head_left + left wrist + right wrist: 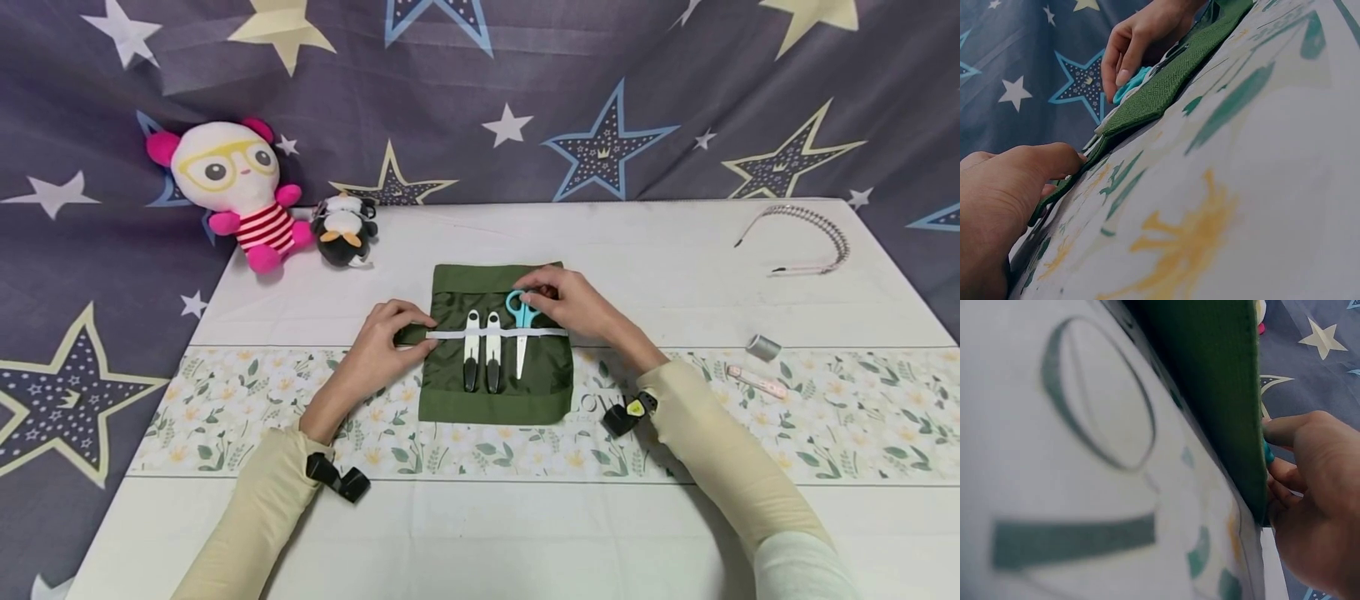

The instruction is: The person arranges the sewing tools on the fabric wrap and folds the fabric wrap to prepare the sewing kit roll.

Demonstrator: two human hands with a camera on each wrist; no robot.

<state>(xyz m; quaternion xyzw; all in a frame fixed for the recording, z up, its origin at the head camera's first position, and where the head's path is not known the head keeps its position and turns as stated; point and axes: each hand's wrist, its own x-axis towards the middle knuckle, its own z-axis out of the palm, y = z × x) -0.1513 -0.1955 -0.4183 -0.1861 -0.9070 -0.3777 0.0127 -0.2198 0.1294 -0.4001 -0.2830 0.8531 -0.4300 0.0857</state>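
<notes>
A dark green fabric tool roll (491,408) lies spread on the table, with a white elastic band (454,334) across its middle. Two slim white-and-black tools (472,342) sit side by side under the band; their exact kind is unclear. To their right, scissors (521,357) with turquoise handles are tucked under the band, blades toward me. My right hand (576,306) pinches the scissors' handles from the upper right. At the roll's left edge, my left hand (381,343) pinches the green fabric near the band's end. In the left wrist view the thumb lies over that edge.
A pink-and-white plush toy (262,229) and a small black-and-white plush (344,237) sit at the back left. On the right are a headband (821,225), a grey roll (763,347) and a pink clip-like item (756,382). A star-patterned curtain (450,100) hangs behind the table.
</notes>
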